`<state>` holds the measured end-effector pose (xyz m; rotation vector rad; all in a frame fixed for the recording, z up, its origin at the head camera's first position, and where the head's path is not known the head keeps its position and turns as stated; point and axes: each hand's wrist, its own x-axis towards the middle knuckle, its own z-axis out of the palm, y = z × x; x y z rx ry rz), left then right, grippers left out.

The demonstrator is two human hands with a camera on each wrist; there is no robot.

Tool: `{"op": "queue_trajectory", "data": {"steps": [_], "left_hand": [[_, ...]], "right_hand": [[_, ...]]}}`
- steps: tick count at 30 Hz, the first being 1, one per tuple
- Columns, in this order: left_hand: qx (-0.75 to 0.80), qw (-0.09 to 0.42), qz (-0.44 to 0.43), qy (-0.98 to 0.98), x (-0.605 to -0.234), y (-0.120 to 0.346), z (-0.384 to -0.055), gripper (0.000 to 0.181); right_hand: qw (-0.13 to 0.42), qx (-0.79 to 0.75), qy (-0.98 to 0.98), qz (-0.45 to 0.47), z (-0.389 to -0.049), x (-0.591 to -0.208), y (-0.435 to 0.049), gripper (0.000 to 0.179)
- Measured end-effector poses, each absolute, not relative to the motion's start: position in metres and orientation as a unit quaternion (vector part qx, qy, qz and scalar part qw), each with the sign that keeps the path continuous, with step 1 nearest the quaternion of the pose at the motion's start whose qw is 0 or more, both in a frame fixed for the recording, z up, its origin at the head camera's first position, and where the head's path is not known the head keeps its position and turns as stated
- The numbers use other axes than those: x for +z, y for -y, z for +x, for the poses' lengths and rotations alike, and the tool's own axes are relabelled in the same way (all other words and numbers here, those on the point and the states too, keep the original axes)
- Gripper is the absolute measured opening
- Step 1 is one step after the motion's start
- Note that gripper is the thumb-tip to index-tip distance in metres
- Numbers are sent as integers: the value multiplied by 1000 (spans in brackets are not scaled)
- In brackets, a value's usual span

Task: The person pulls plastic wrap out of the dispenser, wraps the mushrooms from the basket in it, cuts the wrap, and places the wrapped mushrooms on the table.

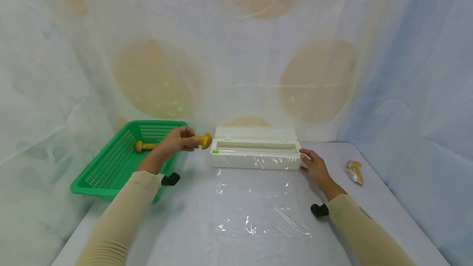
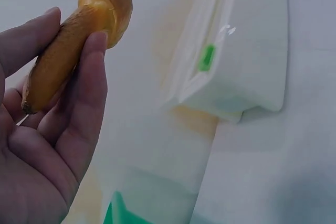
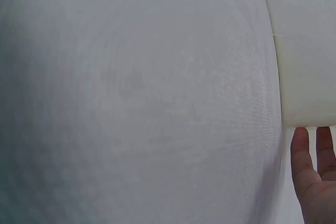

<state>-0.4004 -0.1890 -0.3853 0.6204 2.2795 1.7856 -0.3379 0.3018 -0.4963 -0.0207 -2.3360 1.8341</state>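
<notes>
In the head view my left hand (image 1: 178, 141) holds a yellow-brown mushroom (image 1: 206, 141) beside the green basket. The left wrist view shows thumb and fingers pinching its stem, with the cap (image 2: 113, 11) sticking out past the fingertips. A white cling film dispenser (image 1: 256, 161) stands at the back of the table with its lid raised. Clear film (image 1: 255, 212) comes out of its front and lies over the tabletop. My right hand (image 1: 314, 167) touches the dispenser's right end, two fairly straight fingertips (image 3: 300, 135) against it in the right wrist view.
The green basket (image 1: 99, 191) stands at the left with another mushroom (image 1: 142, 146) inside. A mushroom wrapped in film (image 1: 354, 171) lies at the right of the white table. A green slider (image 2: 207, 57) sits on the dispenser's left end. Sheeting walls surround the table.
</notes>
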Motion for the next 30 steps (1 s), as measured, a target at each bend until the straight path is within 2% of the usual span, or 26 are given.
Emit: {"op": "queue_trajectory", "data": {"steps": [9, 23, 30], "left_hand": [[552, 74, 234, -797, -398, 159, -392, 30], [543, 87, 219, -806, -423, 121, -386, 29], [549, 112, 232, -795, -439, 102, -377, 29]], "right_hand": [[86, 614, 785, -10, -341, -500, -303, 44], [90, 623, 777, -5, -344, -502, -304, 44], [91, 624, 776, -4, -343, -501, -303, 43]]}}
